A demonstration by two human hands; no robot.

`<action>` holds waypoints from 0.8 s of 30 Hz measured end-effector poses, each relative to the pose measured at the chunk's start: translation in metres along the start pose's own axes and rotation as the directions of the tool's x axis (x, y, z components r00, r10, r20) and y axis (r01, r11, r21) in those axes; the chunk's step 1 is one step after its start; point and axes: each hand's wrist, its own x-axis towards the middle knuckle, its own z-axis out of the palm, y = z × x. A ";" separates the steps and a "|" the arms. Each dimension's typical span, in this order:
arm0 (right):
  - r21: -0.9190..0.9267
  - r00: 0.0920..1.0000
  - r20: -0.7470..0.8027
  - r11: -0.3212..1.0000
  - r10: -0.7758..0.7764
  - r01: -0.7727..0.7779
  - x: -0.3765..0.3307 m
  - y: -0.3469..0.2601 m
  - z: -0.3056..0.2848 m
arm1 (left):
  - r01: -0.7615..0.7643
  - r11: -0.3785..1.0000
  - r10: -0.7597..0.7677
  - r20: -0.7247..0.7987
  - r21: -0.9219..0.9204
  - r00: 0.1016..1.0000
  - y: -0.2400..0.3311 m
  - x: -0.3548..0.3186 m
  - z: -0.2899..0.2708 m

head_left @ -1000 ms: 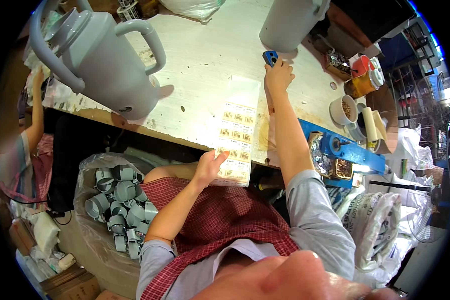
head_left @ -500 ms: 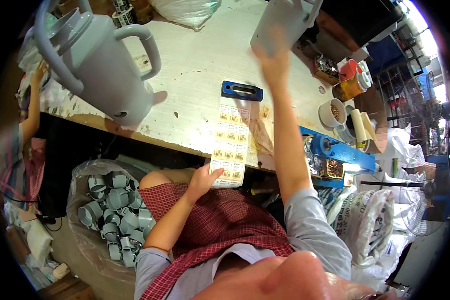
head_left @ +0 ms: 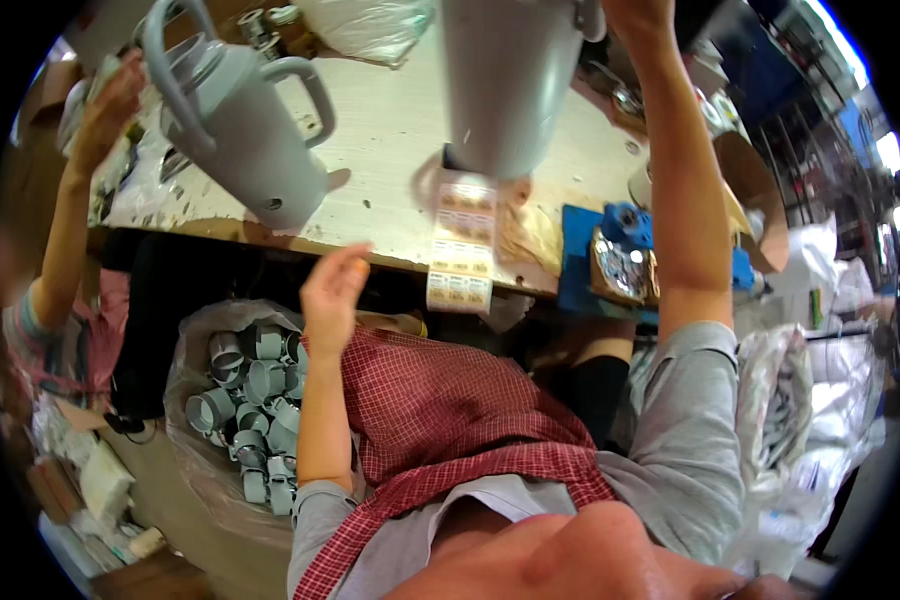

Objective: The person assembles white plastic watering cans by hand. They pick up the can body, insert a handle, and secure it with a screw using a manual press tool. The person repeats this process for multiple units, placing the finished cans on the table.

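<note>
My right hand [head_left: 642,14], partly cut off by the top edge, grips a large grey jug [head_left: 505,90] near its side handle. That jug hangs over the table, slightly blurred, its base in front of a blue label holder [head_left: 454,158]. From the holder a strip of printed labels [head_left: 460,255] runs down over the table's front edge. My left hand [head_left: 334,292] is raised left of the strip, fingers stretched out and apart, with nothing visible in it. A second grey jug [head_left: 245,130] with a side handle and a carrying loop stands at the table's left.
A clear bag of grey handled rings [head_left: 255,400] sits on the floor at left. A co-worker's arm [head_left: 75,200] reaches in at far left. On the right are a blue machine [head_left: 580,260] and a tray of shiny small parts [head_left: 620,268]. A white plastic bag [head_left: 370,25] lies at the back.
The jug at my right hand has come nearer and to the left, over the label holder. My left hand has let go of the label strip and moved left and up.
</note>
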 end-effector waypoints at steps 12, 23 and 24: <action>-0.150 0.841 0.241 0.875 0.484 -0.461 -0.304 -0.064 -0.096 | 0.362 0.734 0.063 0.587 -0.575 0.807 0.010 0.008 0.056; -0.723 0.675 0.135 0.538 0.725 -0.433 -0.385 0.062 -0.305 | -0.177 0.977 0.029 0.742 0.121 0.669 0.102 0.042 0.102; -0.760 0.610 0.142 0.481 0.780 -0.437 -0.379 0.064 -0.299 | -0.138 0.978 -0.012 0.705 0.156 0.709 0.096 0.041 0.103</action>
